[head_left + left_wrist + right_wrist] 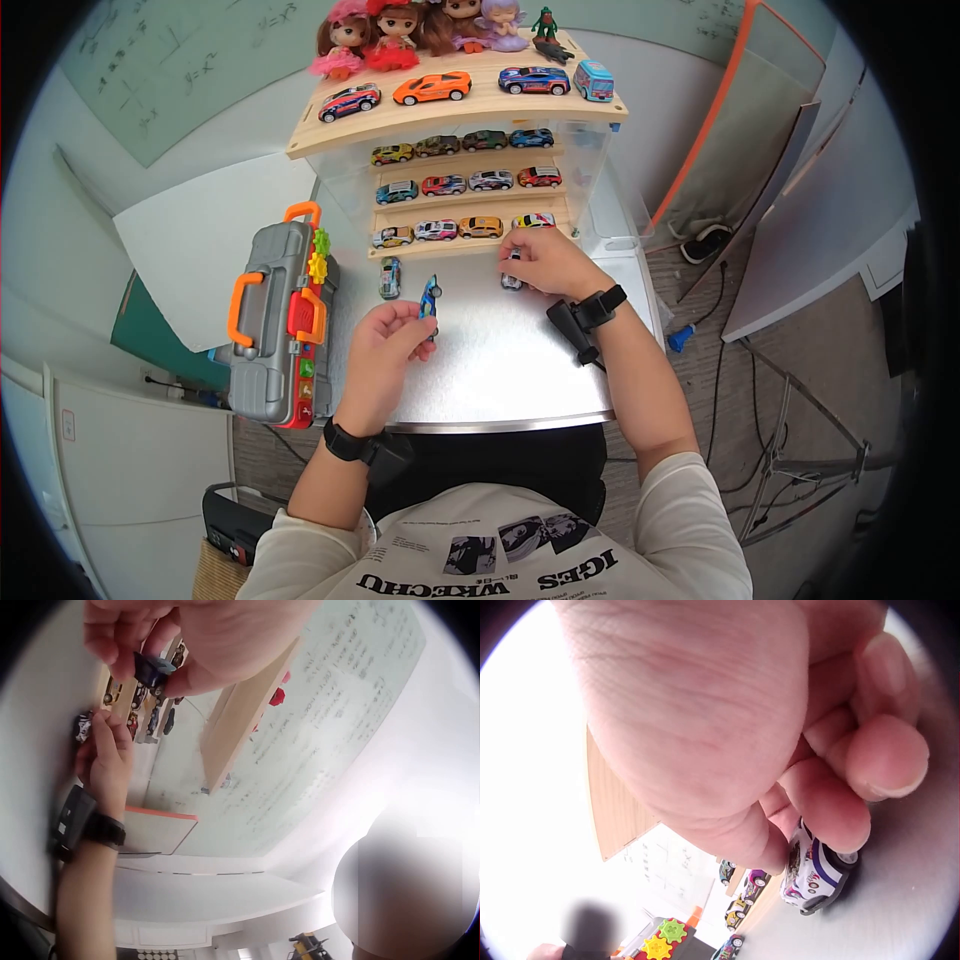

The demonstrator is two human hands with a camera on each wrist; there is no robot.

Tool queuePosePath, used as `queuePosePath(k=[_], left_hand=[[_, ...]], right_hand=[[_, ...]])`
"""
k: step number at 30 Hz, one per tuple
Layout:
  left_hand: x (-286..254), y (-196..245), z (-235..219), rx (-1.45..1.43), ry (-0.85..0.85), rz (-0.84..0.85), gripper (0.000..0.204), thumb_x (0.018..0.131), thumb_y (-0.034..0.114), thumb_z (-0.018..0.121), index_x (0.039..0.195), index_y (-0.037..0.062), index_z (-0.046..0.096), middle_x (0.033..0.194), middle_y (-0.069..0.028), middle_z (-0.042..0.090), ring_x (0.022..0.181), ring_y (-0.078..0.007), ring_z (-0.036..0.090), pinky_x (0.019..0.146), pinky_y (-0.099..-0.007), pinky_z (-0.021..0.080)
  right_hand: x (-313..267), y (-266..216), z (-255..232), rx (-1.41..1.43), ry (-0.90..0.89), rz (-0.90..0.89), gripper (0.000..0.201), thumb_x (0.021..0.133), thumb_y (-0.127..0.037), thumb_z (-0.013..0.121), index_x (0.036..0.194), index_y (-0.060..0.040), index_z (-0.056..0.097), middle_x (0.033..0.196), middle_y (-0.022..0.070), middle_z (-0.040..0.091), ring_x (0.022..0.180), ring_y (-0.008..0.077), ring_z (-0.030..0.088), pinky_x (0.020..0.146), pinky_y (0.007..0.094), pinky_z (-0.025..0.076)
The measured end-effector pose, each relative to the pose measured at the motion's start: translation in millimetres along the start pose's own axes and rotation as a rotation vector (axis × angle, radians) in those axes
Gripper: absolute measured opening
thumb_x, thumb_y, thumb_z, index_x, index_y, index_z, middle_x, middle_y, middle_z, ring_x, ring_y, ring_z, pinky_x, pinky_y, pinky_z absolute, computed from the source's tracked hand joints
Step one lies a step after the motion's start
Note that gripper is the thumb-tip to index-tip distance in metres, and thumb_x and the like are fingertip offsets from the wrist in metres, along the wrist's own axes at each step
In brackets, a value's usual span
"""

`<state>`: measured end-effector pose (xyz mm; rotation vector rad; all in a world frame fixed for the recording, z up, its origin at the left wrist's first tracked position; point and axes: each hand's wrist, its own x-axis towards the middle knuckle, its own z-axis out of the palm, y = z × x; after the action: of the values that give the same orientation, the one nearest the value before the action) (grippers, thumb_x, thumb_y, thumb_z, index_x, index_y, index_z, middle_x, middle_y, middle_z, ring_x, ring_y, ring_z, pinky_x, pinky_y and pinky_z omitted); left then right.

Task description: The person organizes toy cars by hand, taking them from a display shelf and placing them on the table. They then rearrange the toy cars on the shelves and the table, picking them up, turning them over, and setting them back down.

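My left hand pinches a blue toy car between thumb and fingers, raised above the metal tabletop. In the left wrist view the toy car looks dark between the fingertips. My right hand grips a white toy car with purple and black markings from above, at the tabletop just before the shelf's lowest step. The fingers cover much of it. To the left, a multicoloured toy car lies on the tabletop, apart from both hands.
A stepped wooden display shelf stands behind the hands, bearing rows of toy cars. Its top board carries larger cars, a toy bus, dolls and figurines. At the left stands a grey toolbox with orange handles.
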<state>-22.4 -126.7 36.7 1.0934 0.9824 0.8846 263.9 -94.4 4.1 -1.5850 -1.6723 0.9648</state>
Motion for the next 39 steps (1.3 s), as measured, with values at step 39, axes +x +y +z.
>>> queuePosePath(k=[39], left_hand=[[95,-26,24,-0.312,-0.455,0.088,0.064,0.099,0.000,0.058,0.159,0.0097,0.037,0.103,-0.0111,0.071,0.076,-0.0199,0.068,0.065,-0.0309,0.054]], right_hand=[[-5,-14,23,0.798,-0.083,0.111,0.031,0.103,-0.017,0.064,0.127,0.0016,0.061,0.069,0.0062,0.066,0.044,0.0111,0.055,0.040,0.0248,0.041]])
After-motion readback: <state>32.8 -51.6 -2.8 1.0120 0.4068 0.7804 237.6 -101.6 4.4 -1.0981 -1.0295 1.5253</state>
